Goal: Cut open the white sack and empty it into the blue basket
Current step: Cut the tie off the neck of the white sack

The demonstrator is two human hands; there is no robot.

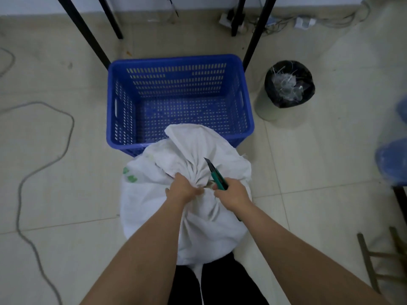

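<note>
Two hands, left hand (184, 190), right hand (233, 192), one sack (198, 216), one knife (217, 175)

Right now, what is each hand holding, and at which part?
The left hand grips the white sack at its gathered neck. The right hand holds the green utility knife by its handle, blade out and pointing away.

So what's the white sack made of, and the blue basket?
The white sack looks like thin woven plastic cloth, matte and crinkly: it bunches into tight folds where the left hand grips its neck, and its edge frays. It could be fabric. The blue basket looks like hard moulded plastic, slightly shiny, with neat rows of slots in its walls and floor.
</note>
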